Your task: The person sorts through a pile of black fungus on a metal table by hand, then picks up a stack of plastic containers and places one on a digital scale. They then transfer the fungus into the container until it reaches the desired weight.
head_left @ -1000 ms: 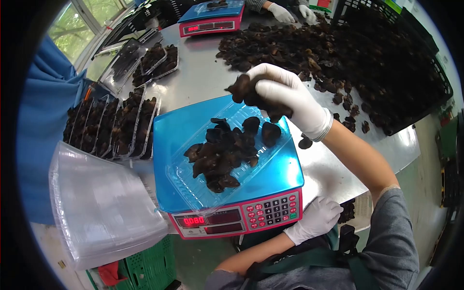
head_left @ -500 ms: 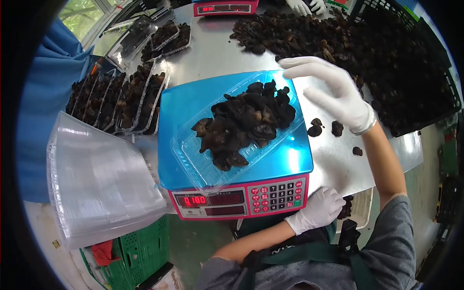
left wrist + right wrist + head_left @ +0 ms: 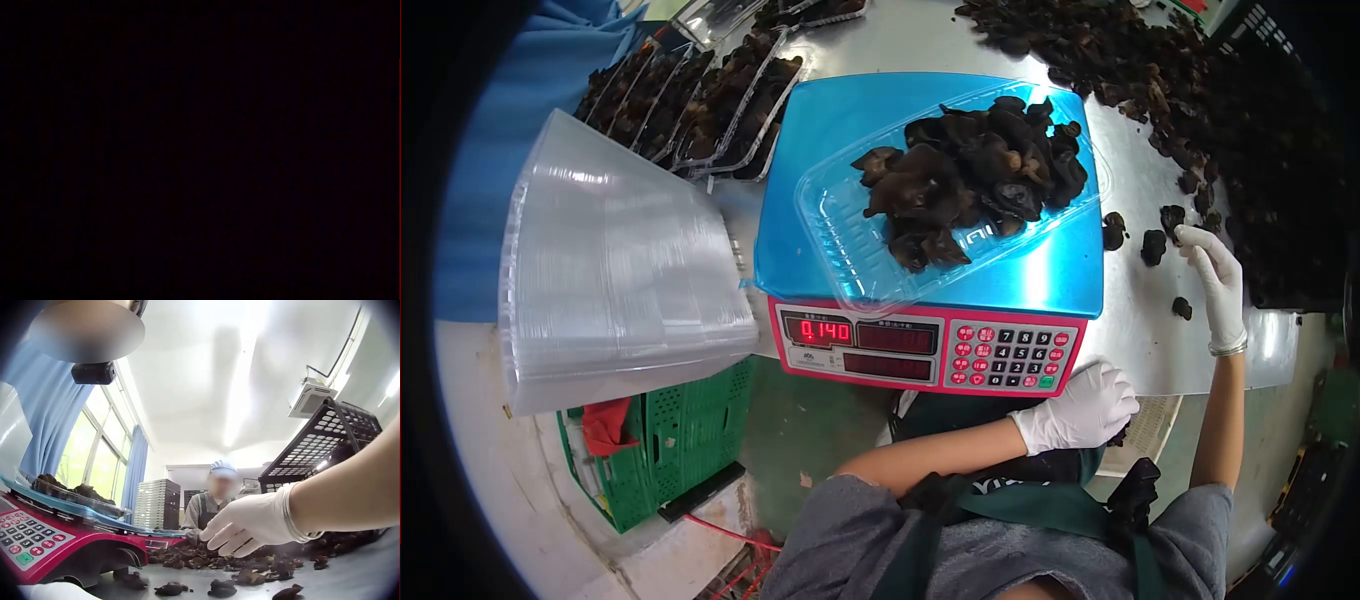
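Observation:
On the scale's blue platform [image 3: 810,130] sits a clear plastic tray [image 3: 830,235] heaped with dark wood ear mushrooms [image 3: 990,165]. The red display [image 3: 825,331] reads 0.140. My gloved right hand [image 3: 1218,285] is right of the scale, thumb and fingers pinching a wood ear mushroom [image 3: 1172,221] low over the metal table. In the right wrist view, the right hand [image 3: 253,520] reaches toward the scale, a dark piece at its fingertips. My gloved left hand [image 3: 1085,408] rests by the scale's front right corner, fingers loosely curled, holding nothing visible. The left wrist view is black.
Several loose mushrooms [image 3: 1153,247] lie between scale and right hand. The large pile [image 3: 1140,60] spreads behind, beside a black crate [image 3: 312,440]. Stacked empty trays [image 3: 630,260] stand left, filled trays [image 3: 735,100] behind them. Another person [image 3: 219,494] works across the table.
My right hand has released a bunch of mushrooms into the tray, then moved right and down to a single piece. The display went from 0.080 to 0.180 to 0.140. The head view has tilted down.

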`<state>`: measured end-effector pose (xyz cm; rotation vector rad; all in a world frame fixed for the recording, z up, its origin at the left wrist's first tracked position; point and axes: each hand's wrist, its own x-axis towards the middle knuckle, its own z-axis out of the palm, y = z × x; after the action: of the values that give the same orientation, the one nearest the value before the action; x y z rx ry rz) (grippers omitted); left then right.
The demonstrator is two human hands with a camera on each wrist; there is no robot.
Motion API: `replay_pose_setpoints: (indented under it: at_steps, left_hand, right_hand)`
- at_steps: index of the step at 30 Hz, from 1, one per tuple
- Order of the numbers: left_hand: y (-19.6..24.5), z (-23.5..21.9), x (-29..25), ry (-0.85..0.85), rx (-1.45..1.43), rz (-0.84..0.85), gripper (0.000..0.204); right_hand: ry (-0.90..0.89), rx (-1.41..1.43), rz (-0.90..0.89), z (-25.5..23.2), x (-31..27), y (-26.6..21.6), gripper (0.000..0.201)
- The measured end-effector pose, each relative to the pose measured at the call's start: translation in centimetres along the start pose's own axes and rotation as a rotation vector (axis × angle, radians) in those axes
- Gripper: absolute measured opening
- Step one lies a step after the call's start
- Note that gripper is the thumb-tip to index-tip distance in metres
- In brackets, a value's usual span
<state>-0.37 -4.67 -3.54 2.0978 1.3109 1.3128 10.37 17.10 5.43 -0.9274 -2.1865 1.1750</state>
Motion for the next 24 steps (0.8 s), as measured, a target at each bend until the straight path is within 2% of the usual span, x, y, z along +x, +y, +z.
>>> replay_pose_setpoints:
  at_steps: [3, 5, 6, 8, 9, 11, 14, 17, 20, 24]
  left_hand:
    - [0.0, 0.0, 0.2, -0.008, -0.004, 0.016, 0.016]
    - [-0.2, -0.1, 0.4, -0.008, -0.028, 0.032, 0.016]
    - [0.0, -0.3, 0.6, -0.026, -0.04, 0.017, 0.015]
    - [0.1, -0.4, 0.6, -0.025, -0.027, 0.001, 0.013]
    - [0.2, -0.3, 0.7, -0.039, -0.028, 0.003, 0.014]
    - [0.2, -0.4, 0.6, -0.058, -0.01, -0.017, 0.015]
    - [0.2, -0.4, 0.7, -0.059, -0.006, -0.015, 0.016]
    - [0.4, -0.3, 0.5, -0.047, -0.018, -0.035, 0.015]
    - [0.4, -0.4, 0.5, -0.047, -0.051, -0.052, 0.014]
    - [0.4, -0.3, 0.5, -0.042, -0.093, -0.053, 0.013]
  right_hand:
    - [-0.013, -0.055, 0.154, 0.4, -0.7, 0.0, 0.022]
    - [0.02, -0.022, 0.108, 1.9, -1.4, -0.5, 0.018]
    - [0.014, -0.155, 0.054, 2.4, -1.6, 0.1, 0.017]
    - [-0.011, -0.237, -0.018, 4.1, -2.2, -1.0, 0.015]
    - [-0.009, -0.297, -0.136, 4.9, -2.1, -1.2, 0.013]
    - [0.02, -0.317, -0.251, 6.1, -1.7, -1.1, 0.012]
    - [0.187, -0.241, -0.319, 6.7, -0.7, -5.1, 0.016]
    - [0.217, -0.294, -0.589, 7.5, 0.9, -9.4, 0.018]
    - [0.107, -0.257, -0.724, 10.0, 2.6, -11.8, 0.02]
    - [0.082, -0.345, -0.744, 12.7, 4.6, -12.9, 0.018]
